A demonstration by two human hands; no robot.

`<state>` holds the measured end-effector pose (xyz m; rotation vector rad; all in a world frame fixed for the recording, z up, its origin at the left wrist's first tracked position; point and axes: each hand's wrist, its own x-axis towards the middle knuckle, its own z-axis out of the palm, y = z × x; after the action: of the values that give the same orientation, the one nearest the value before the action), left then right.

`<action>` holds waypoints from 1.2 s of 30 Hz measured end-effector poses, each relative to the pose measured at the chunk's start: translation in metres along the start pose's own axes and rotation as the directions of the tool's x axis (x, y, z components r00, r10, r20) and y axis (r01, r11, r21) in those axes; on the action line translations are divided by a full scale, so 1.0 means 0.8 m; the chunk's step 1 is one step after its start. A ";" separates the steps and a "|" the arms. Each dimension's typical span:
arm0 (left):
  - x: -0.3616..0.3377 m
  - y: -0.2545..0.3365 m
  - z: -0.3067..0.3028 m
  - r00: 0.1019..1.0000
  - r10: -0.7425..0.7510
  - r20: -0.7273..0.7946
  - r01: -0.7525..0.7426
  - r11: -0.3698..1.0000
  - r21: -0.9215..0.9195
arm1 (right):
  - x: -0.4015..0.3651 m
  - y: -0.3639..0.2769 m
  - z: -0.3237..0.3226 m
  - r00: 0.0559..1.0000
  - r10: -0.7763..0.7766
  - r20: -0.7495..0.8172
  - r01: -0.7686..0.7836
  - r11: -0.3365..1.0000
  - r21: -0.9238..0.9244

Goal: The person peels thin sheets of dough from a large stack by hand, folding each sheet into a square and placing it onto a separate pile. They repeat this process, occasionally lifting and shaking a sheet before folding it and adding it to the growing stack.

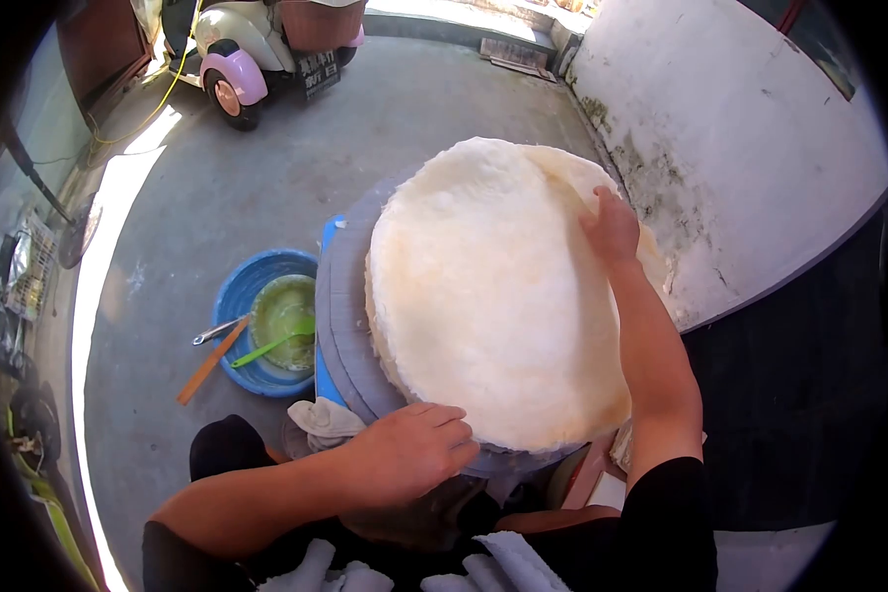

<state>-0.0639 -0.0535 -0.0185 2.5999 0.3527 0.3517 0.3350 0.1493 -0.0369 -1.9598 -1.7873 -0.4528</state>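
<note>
A large, round, pale flatbread (pixel 493 286) lies on top of a thick stack of similar sheets. The stack rests on a round grey board (pixel 343 306). At its far right edge, my right hand (pixel 614 225) grips the top sheet, which is raised in a fold there. My left hand (pixel 424 449) is at the near edge with its fingers curled together against the rim. What those fingers hold, if anything, is hidden beneath them.
Left of the board stands a blue basin (pixel 229 296) holding pale liquid, a green spoon (pixel 276 341) and a wooden stick (pixel 212 363). A whitish cloth (pixel 326 422) lies near my left forearm. A scooter (pixel 252 49) is parked behind; a white wall (pixel 730 148) rises at right.
</note>
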 end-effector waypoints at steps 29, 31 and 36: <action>-0.002 -0.089 -0.039 0.787 -0.022 -0.617 0.241 0.931 0.275 | -0.349 -0.152 -0.360 0.812 -0.555 0.179 0.446 0.789 0.422; -0.019 -0.081 -0.045 0.829 -0.048 -0.557 0.157 0.976 0.149 | -0.361 -0.152 -0.378 0.829 -0.539 0.152 0.426 0.783 0.453; -0.058 -0.002 -0.086 0.824 -0.245 -0.511 0.132 0.960 -0.247 | -0.371 -0.147 -0.440 0.849 -0.522 0.085 0.411 0.751 0.516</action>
<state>-0.1285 -0.0364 0.0304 2.1999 0.7224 0.9995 0.2064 -0.2811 0.1179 -1.2403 -2.2792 0.0855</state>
